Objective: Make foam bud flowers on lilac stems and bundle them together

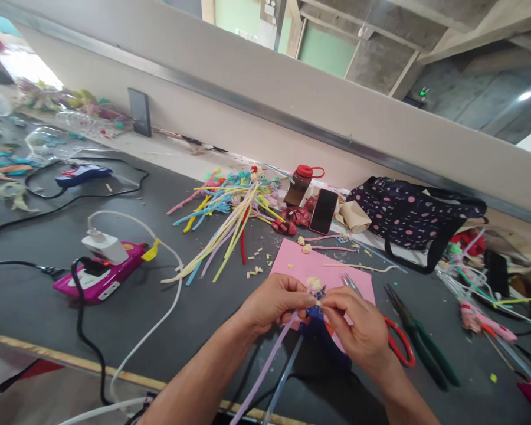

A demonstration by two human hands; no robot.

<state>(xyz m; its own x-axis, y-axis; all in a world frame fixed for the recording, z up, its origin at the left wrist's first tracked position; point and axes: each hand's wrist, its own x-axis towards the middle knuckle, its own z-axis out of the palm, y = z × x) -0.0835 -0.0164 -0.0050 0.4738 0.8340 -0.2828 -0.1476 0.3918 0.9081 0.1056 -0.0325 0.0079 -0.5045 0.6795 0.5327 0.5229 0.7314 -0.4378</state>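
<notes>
My left hand [278, 300] pinches a lilac pipe cleaner [268, 369] near its top, where a cream fluffy flower head [314, 284] sits. The long stem trails down towards the table's front edge. Close against it, my right hand [356, 319] has thumb and finger pressed together at the flower's base; a small pale bit shows between the fingertips. Beneath both hands is a blue glue gun [321, 336], partly hidden, with a clear glue stick [287, 375] running out towards me. A pink sheet [292, 260] lies under the work. Red-handled scissors [400, 342] are partly covered by my right hand.
Green-handled pliers [425, 345] lie right of the scissors. Further back are a pile of pipe cleaners [230, 218], a phone [323, 211], a bottle [299, 184] and a dark patterned bag [402, 212]. Left, a magenta power strip [101, 277] trails cables; another glue gun [82, 175] lies beyond.
</notes>
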